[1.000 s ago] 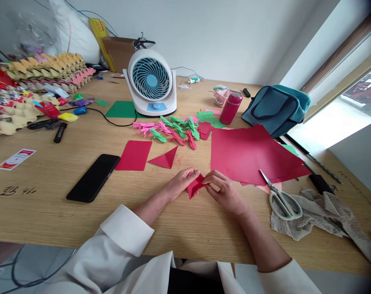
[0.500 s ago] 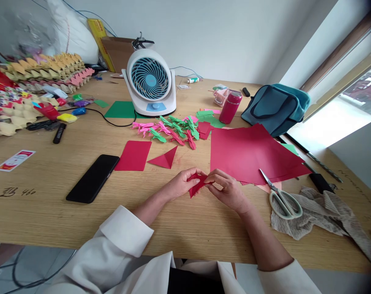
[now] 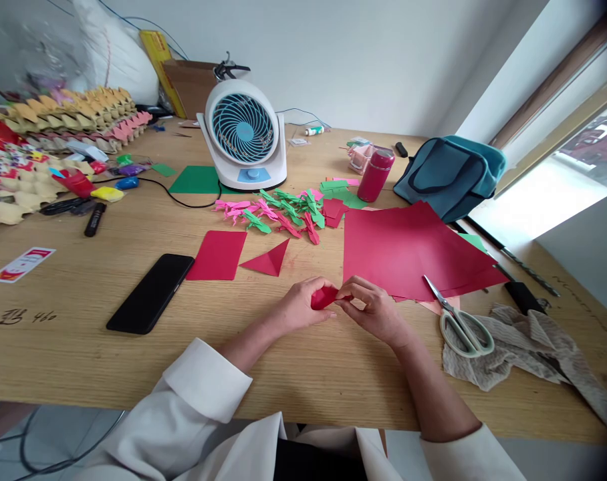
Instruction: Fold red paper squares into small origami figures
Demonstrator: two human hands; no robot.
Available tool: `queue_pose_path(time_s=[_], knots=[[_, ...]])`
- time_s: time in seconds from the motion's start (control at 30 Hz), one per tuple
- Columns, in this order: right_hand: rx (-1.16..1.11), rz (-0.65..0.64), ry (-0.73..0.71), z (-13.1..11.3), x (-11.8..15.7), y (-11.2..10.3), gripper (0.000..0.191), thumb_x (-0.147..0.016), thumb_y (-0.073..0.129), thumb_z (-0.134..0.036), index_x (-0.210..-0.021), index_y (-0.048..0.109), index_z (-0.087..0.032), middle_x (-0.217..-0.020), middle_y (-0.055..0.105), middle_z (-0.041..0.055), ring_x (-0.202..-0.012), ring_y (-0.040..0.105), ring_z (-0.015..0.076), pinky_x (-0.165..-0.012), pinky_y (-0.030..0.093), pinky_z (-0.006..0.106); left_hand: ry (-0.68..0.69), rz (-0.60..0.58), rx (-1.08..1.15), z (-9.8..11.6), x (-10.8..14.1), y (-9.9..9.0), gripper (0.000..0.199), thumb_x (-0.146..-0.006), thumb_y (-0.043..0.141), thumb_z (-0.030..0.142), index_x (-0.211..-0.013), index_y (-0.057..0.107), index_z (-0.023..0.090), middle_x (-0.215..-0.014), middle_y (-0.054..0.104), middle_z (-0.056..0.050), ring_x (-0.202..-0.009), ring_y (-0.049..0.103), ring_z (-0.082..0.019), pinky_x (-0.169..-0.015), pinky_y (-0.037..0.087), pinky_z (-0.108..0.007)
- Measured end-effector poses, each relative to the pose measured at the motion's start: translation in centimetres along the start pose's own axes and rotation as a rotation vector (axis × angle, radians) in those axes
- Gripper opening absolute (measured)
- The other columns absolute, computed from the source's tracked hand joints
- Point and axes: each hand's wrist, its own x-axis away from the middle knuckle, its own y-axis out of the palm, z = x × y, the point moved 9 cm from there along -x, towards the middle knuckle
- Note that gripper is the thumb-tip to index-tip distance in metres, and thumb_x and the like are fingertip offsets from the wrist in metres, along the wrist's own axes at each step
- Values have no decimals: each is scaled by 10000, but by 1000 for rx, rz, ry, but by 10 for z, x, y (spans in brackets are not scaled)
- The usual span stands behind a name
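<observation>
Between my two hands is a small piece of folded red paper [image 3: 322, 298], partly covered by fingers. My left hand [image 3: 303, 306] is curled round its left side, the thumb below it. With thumb and fingertips, my right hand [image 3: 368, 307] pinches the paper's right end. A folded red paper triangle [image 3: 269, 259] lies just beyond my left hand, and a stack of red paper rectangles [image 3: 217, 255] is left of that. Farther back sits a pile of folded green, pink and red paper figures [image 3: 283, 210].
Large red sheets [image 3: 398, 250] lie on the right, with scissors [image 3: 461, 327] overlapping them and a crumpled cloth [image 3: 514, 347]. A black phone [image 3: 150, 292] is on the left. Behind stand a fan [image 3: 244, 137], a red flask [image 3: 376, 175] and a blue bag [image 3: 446, 177].
My left hand has turned and its thumb has moved down from the paper's face to below it. The red paper now looks curved and more enclosed. My right hand keeps its pinch.
</observation>
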Motion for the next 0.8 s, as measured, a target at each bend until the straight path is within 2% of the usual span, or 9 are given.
queue_pose_path(time_s=[0.17,0.33,0.47,0.6,0.8], knots=[[-23,27,44,6,1,-2,88,-931,553,-215,-923,640,-222,-861,623,47,-778,607,165,-707,493,302,90,105,-114,8,0,-6,226,-765,667,145,-980,671,213,-947,646,-46,-888,613,-200,-821,473,-304],[-70,106,159,18,4,-9,81,-907,590,-232,-985,606,-217,-856,626,29,-765,608,159,-721,489,295,155,209,-168,11,0,-15,255,-770,614,85,-993,670,195,-1003,619,-65,-966,627,-196,-878,496,-304],[-82,132,285,28,5,-12,107,-926,560,-278,-935,631,-197,-820,644,26,-730,602,149,-689,467,276,241,257,-292,19,5,-17,337,-794,580,74,-1098,646,201,-1142,588,-82,-1087,608,-200,-965,502,-328],[-72,98,344,32,4,-9,177,-927,551,-305,-821,631,-188,-737,617,7,-662,549,132,-629,423,256,295,215,-433,24,9,-10,449,-808,536,49,-1227,582,203,-1302,540,-94,-1139,605,-205,-951,536,-337],[-41,40,327,32,4,-1,154,-895,571,-263,-761,602,-192,-690,573,-14,-623,498,120,-582,382,244,347,86,-550,31,11,2,435,-865,483,45,-1251,557,231,-1249,586,-52,-1095,631,-168,-947,532,-281]])
